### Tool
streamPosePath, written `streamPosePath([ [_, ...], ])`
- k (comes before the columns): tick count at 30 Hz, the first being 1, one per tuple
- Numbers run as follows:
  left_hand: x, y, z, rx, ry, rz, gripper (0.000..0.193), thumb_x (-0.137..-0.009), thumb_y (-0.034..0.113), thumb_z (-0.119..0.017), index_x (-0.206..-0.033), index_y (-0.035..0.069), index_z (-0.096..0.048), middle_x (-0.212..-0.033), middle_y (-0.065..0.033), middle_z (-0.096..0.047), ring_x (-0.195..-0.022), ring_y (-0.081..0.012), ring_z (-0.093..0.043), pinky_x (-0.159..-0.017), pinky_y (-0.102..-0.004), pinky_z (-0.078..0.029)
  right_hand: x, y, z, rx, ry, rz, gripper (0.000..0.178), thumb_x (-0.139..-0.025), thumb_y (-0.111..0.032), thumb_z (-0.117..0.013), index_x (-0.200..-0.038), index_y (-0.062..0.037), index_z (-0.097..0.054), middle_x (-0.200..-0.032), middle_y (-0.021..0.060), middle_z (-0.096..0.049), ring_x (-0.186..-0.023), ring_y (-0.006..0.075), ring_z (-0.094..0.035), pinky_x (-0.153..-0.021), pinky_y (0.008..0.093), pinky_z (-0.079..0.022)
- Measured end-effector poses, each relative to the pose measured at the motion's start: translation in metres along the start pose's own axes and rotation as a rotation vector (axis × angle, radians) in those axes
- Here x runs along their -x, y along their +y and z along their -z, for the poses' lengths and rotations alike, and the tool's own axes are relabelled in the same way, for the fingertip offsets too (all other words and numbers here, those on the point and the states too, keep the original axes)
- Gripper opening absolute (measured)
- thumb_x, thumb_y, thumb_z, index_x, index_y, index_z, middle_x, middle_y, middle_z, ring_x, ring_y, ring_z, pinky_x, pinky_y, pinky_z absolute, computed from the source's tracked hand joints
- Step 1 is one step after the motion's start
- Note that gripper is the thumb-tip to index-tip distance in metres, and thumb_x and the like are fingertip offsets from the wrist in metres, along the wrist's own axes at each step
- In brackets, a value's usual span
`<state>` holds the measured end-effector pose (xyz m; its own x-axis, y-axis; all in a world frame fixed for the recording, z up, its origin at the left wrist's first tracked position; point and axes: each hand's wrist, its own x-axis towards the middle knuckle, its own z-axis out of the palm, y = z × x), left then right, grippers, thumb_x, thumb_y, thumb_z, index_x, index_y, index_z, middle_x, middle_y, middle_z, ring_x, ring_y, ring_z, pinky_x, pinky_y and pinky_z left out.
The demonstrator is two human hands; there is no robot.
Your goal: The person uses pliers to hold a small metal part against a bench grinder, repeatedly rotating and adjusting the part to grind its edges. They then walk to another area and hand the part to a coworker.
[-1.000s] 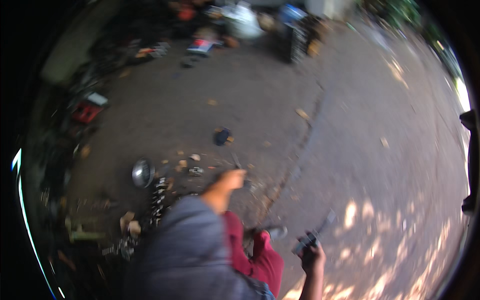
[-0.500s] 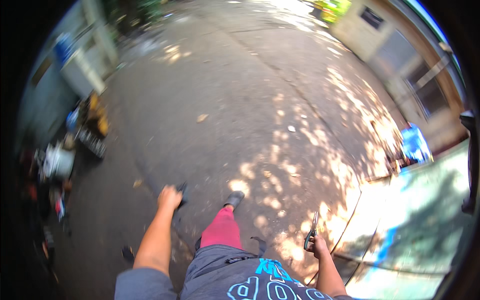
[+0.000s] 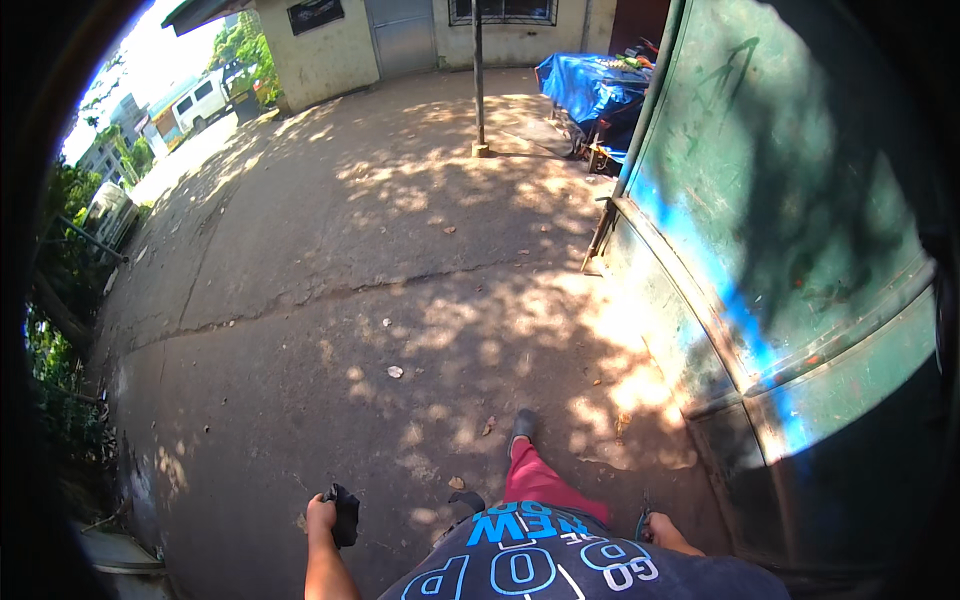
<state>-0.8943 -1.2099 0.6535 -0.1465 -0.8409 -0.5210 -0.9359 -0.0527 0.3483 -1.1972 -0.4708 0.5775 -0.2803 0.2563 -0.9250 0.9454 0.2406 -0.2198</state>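
Observation:
At the lower left, my left hand (image 3: pixel 319 514) is closed on a black, soft-looking item (image 3: pixel 345 516); whether it is a pouch or a folded cloth I cannot tell. My right hand (image 3: pixel 660 528) hangs at the lower right, beside my dark printed shirt, its fingers wrapped round a pair of pliers (image 3: pixel 643 520). Only a small part of the pliers shows, with the tip pointing away from me. Between the hands, my leg in red trousers (image 3: pixel 545 475) steps forward in a dark shoe (image 3: pixel 523 426).
A tall green metal gate (image 3: pixel 810 190) stands close on my right. Ahead are a thin post (image 3: pixel 478 90), a pile under a blue tarp (image 3: pixel 590 85) and a pale building (image 3: pixel 335 55). Cracked ground (image 3: pixel 300 400) carries scattered leaves. A white van (image 3: pixel 203 103) is far left.
My view has swung to the right, bringing the gate and building further into it. The cluttered wall on the left has gone out of sight. Both hands keep hold of their things.

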Motion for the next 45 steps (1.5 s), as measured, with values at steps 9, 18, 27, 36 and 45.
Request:
streamPosePath([
  [9,-0.152,0.332,0.003,-0.045,0.202,-0.361,0.030,-0.078,0.003,-0.066,-0.107,-0.004,-0.069,-0.101,-0.0238,-0.073,-0.094,-0.0364,-0.071,-0.082,-0.0413,-0.054,-0.022,-0.503,-0.148,-0.086,-0.383,0.395,0.011,-0.092,-0.017,-0.052,-0.096,-0.0102,-0.060,-0.070,0.0005,-0.055,-0.046,0.0111,-0.045,-0.046,0.0316,-0.049],
  [18,-0.256,0.514,-0.153,-0.294,-0.078,-0.093,0.041,-0.080,0.021,-0.076,-0.111,-0.003,-0.067,-0.106,-0.0248,-0.071,-0.101,-0.0390,-0.069,-0.088,-0.0441,-0.053,0.063,-0.884,-0.251,-0.265,-0.553,0.931,0.030,-0.091,-0.007,-0.053,-0.120,0.0012,-0.059,-0.101,0.0127,-0.071,-0.043,0.0074,-0.047,-0.043,0.0236,-0.045],
  [27,-0.576,1.056,-0.139,-0.114,0.017,-0.724,0.037,-0.093,0.022,-0.059,-0.121,-0.002,-0.064,-0.108,-0.0258,-0.071,-0.102,-0.0396,-0.069,-0.087,-0.0433,-0.052,0.054,-1.098,-0.318,-0.568,-0.492,0.994,0.025,-0.095,-0.012,-0.057,-0.117,-0.0012,-0.059,-0.105,0.0111,-0.071,-0.044,0.0080,-0.045,-0.051,0.0287,-0.050],
  [36,-0.606,1.505,-0.224,0.213,-0.028,-0.986,0.035,-0.091,0.023,-0.065,-0.113,-0.005,-0.067,-0.101,-0.0222,-0.072,-0.091,-0.0340,-0.071,-0.081,-0.0420,-0.052,-0.102,-1.349,-0.328,-0.719,-0.412,0.721,0.019,-0.094,-0.021,-0.062,-0.108,-0.0087,-0.060,-0.089,0.0041,-0.064,-0.045,0.0093,-0.048,-0.049,0.0294,-0.050],
  [45,-0.563,1.560,-0.454,-0.705,-0.511,-0.736,0.039,-0.084,0.021,-0.064,-0.114,-0.003,-0.068,-0.103,-0.0226,-0.073,-0.096,-0.0315,-0.071,-0.084,-0.0415,-0.053,-0.193,-1.569,-0.232,-0.778,-0.218,0.788,0.022,-0.093,-0.025,-0.062,-0.107,-0.0085,-0.062,-0.085,0.0044,-0.064,-0.041,0.0090,-0.044,-0.045,0.0301,-0.045],
])
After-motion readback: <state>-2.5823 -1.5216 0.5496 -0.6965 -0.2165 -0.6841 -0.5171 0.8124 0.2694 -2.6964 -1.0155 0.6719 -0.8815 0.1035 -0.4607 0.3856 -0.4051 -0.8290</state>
